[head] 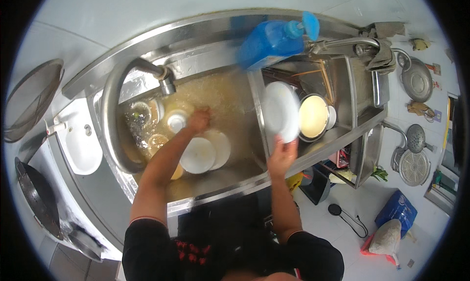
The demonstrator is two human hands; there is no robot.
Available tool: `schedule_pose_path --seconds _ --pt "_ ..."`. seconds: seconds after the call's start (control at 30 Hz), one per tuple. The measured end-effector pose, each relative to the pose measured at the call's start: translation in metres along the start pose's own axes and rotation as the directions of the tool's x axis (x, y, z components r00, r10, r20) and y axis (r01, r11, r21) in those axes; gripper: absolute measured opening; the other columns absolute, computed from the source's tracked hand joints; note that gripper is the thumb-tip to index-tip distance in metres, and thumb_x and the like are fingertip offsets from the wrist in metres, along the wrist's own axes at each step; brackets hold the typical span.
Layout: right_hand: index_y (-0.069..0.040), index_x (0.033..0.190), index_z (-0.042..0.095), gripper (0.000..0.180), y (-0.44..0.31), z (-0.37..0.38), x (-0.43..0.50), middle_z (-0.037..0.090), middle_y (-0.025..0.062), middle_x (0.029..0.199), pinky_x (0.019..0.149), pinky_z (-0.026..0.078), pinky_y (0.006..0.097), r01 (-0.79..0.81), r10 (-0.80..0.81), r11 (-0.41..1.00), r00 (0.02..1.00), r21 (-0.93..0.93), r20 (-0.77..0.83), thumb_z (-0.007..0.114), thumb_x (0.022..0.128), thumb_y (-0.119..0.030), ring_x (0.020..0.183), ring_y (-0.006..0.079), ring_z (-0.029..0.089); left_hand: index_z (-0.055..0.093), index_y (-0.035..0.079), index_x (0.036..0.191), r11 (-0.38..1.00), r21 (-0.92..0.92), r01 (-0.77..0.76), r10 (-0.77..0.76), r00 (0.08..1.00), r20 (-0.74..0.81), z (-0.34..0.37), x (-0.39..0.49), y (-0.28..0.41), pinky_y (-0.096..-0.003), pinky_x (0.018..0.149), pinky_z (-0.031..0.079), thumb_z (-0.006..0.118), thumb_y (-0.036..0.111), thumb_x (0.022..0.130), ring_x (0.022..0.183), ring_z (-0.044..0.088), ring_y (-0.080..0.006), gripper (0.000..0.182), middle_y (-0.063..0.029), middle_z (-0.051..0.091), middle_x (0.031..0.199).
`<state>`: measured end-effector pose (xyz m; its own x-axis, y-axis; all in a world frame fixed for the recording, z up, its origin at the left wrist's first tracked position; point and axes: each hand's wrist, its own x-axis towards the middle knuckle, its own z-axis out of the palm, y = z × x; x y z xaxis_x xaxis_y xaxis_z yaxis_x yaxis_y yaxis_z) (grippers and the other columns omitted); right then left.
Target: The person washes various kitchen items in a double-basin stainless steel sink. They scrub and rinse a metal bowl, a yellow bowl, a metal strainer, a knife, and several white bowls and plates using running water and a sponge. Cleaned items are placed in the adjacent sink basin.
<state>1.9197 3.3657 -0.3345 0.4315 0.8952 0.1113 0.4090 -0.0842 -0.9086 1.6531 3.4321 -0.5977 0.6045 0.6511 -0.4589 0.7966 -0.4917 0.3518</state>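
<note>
My right hand (282, 154) grips the near rim of a white plate (281, 112), tilted over the right-hand basin beside the divider. My left hand (199, 120) is partly under the cloudy water of the left basin; whether it holds anything is hidden. Close to its left side is a small white dish (177, 122). White plates (198, 155) lie overlapping in the water nearer to me, with more bowls at the left. A pot with a cream-coloured inside (313, 116) stands in the right basin.
A curved metal faucet (110, 115) arches over the left basin. Behind the divider stands a blue pump bottle (273, 42). The steel sink edge (227, 187) runs in front of me. A second faucet (345, 42) is draped with a grey cloth (382, 57).
</note>
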Motion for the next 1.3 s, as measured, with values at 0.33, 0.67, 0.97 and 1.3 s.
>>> schedule_pose_path --seconds 0.33,0.67,0.97,1.3 --pt "-0.006 0.12 0.073 0.028 0.088 -0.005 0.095 0.072 0.0215 0.113 0.089 0.054 0.0497 0.313 -0.097 0.695 0.933 -0.648 0.346 0.065 0.092 -0.006 0.104 0.0417 0.069 0.062 0.016 0.138 0.92 -0.388 -0.053 0.082 0.995 0.057 -0.055 -0.013 -0.01 -0.0488 0.104 0.049 0.073 0.046 0.088 0.125 0.06 -0.0386 0.059 -0.0171 0.066 0.132" --pt "-0.002 0.13 0.063 0.03 0.094 0.171 -0.024 0.068 0.0181 0.125 0.101 0.05 0.0341 -0.228 0.151 0.973 0.729 0.029 0.668 0.056 0.101 -0.004 0.115 0.0273 0.067 0.058 0.008 0.132 0.694 -0.61 0.382 -0.705 0.536 -0.465 -0.047 -0.119 -0.036 -0.0534 0.092 0.051 0.06 0.027 0.1 0.111 0.061 -0.047 0.037 -0.027 0.059 0.125" --pt "0.005 0.148 0.045 0.091 0.172 0.289 -0.057 0.049 0.0285 0.15 0.12 0.034 0.0455 -0.384 0.466 0.883 0.653 -0.27 0.597 0.074 0.088 -0.057 0.142 0.0393 0.045 0.057 0.001 0.138 0.48 -0.701 0.528 -0.877 0.255 -0.408 0.01 -0.07 0.028 -0.0483 0.113 0.038 0.055 0.027 0.104 0.134 0.049 -0.0469 0.043 -0.0282 0.053 0.144" --pt "0.002 0.143 0.05 0.077 0.177 0.213 -0.006 0.057 0.0209 0.138 0.104 0.048 0.0392 -0.534 0.671 0.739 0.538 -0.409 0.51 0.074 0.09 -0.048 0.126 0.0302 0.058 0.059 0.002 0.137 0.31 -0.925 0.219 -0.726 0.683 -0.082 -0.054 -0.06 0.011 -0.0466 0.103 0.049 0.053 0.028 0.105 0.119 0.064 -0.0418 0.041 -0.0238 0.068 0.126"
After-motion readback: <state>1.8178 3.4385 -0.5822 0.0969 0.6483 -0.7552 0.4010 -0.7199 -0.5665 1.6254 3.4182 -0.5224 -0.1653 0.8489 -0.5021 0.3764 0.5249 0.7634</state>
